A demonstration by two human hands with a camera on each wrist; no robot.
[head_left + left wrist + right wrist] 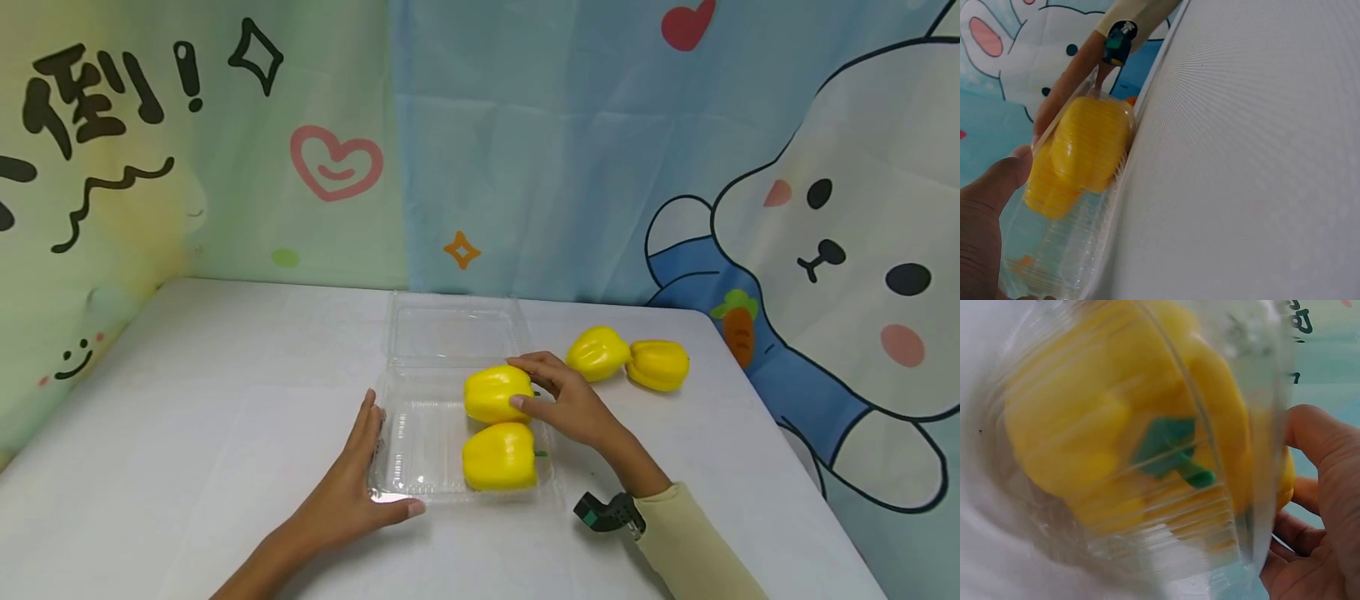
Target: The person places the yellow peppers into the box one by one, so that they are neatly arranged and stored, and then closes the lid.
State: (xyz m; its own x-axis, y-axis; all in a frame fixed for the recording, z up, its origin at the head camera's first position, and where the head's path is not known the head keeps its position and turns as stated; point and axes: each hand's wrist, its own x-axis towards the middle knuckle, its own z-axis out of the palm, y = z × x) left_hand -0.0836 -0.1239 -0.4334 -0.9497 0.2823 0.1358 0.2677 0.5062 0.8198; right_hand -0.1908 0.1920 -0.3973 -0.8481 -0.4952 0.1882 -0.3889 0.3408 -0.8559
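Note:
A clear plastic clamshell box (427,446) lies with its lid (457,327) folded back, away from me. Two yellow bell peppers sit in its right half: a near pepper (498,457) and a far pepper (495,394). My right hand (566,400) holds the far one by its stem end, thumb on the near side and fingers behind. Through the box wall, the right wrist view shows a pepper's green stem (1175,453). At the box's left side, my left hand (352,483) rests with fingers straight and thumb spread along the front corner.
Two more yellow peppers, a left one (597,353) and a right one (657,365), lie side by side on the white table (247,400), right of the lid. A printed cloth backdrop (525,167) hangs behind the table. A dark wrist camera (609,511) is on my right wrist.

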